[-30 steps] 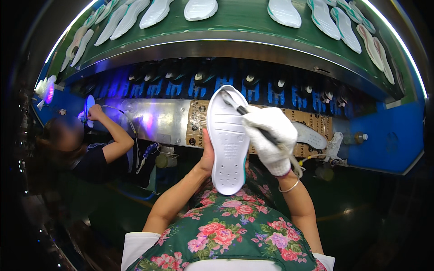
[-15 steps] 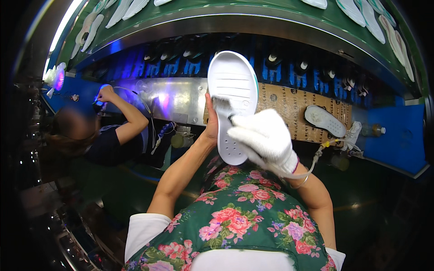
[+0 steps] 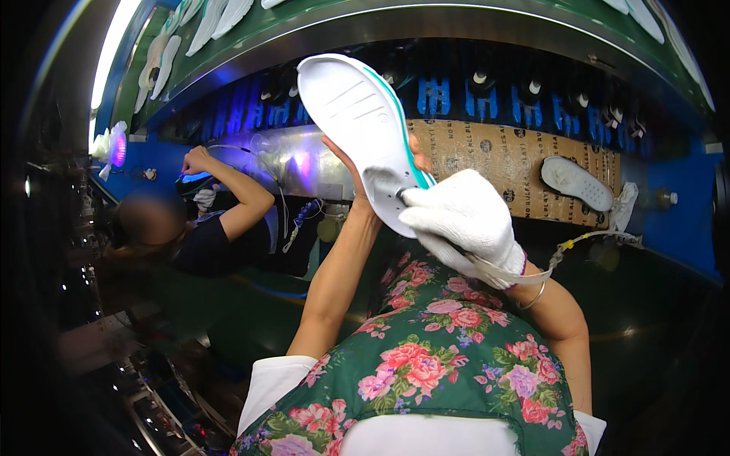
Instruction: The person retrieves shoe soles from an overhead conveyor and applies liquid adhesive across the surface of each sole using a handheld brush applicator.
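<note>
A white shoe sole [image 3: 353, 110] with a teal edge is held up tilted, its grooved, perforated inner face toward me. My bare left hand [image 3: 360, 182] grips it from behind, with the thumb at its left rim and the fingertips showing past its right rim. In a white knit glove, my right hand [image 3: 465, 216] is closed on a brush, whose handle is mostly hidden. Grey bristles of the brush [image 3: 384, 181] lie against the sole's narrower lower part, over the small holes. A pale hose [image 3: 494, 275] runs along my gloved wrist.
Brown cardboard [image 3: 487, 171] covers the bench, bearing another pale sole [image 3: 576, 184]. Beside it are a white cloth [image 3: 624, 205] and a bottle [image 3: 666, 199]. Beyond, a green conveyor [image 3: 426, 9] carries soles. A co-worker's arm [image 3: 247, 204] is at left.
The sole has shifted up and left and tilted, showing more of its teal edge. The brush has moved from the sole's middle toward its lower, perforated end.
</note>
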`<state>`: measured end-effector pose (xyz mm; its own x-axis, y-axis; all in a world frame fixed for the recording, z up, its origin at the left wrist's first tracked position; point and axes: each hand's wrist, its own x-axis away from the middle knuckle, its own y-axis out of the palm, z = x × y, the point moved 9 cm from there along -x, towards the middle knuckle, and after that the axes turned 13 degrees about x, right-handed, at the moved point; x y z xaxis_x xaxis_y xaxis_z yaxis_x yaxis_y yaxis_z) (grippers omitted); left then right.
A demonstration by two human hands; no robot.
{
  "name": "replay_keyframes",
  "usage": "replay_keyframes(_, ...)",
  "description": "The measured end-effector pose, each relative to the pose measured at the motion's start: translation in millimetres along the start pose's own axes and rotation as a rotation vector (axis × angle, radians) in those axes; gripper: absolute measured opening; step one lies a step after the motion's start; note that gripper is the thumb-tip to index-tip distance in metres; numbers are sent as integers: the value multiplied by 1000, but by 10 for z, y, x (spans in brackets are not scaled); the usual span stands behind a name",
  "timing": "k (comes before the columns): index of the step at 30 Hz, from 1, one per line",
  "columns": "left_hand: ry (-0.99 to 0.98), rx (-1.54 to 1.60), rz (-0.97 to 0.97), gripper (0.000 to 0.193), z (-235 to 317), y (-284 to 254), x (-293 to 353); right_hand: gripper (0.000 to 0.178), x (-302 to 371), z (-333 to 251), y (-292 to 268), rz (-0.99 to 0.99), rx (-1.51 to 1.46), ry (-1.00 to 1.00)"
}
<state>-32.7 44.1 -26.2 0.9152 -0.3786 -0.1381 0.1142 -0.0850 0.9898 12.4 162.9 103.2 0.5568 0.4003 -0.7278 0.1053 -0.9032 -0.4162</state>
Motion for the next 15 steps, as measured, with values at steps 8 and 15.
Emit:
replay_keyframes(8, 56, -63, -2, 117, 134, -3, -111, 36, 116, -7, 56, -68, -103, 15)
replay_keyframes(15, -60, -92, 130, 115, 158, -62, -216, 29, 159, -108, 134, -182, -219, 46)
